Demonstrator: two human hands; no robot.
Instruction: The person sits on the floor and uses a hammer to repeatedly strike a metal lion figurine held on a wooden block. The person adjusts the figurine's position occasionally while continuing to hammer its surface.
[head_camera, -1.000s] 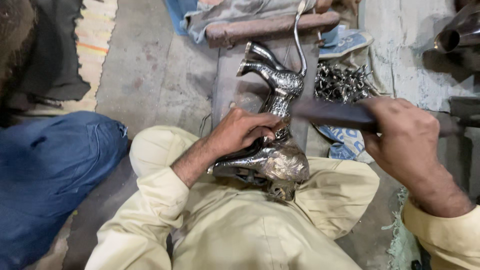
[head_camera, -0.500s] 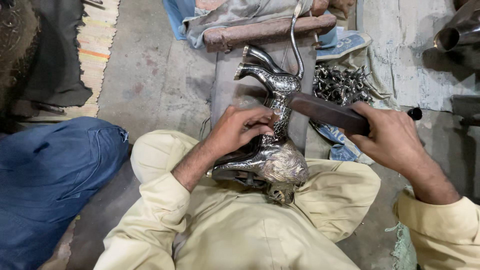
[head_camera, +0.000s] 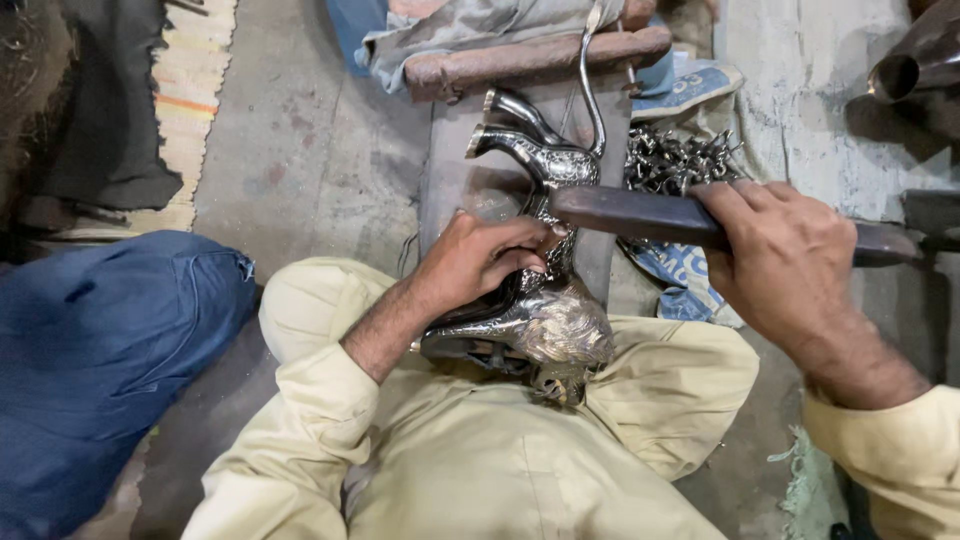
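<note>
Both hands grip: left hand (head_camera: 478, 262) clamps the silver animal figure (head_camera: 545, 300) mid-frame, right hand (head_camera: 790, 262) the dark bar (head_camera: 640, 214). Keep the figure braced, strokes short.

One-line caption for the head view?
Left hand steadies a metal figurine while right hand holds a dark bar across it.

Left floor: bare concrete floor (head_camera: 300, 170) between the striped mat (head_camera: 190, 90) and the work block (head_camera: 455, 180), open for a hand.
Near left: a blue-trousered leg (head_camera: 100, 340) blocks the way.
Centre: the metal bird figure (head_camera: 545, 240) fills the block.
Right: a pile of small metal parts (head_camera: 675, 160) just beside the block.
Far: a rusty bar (head_camera: 530, 60) lies across.
</note>
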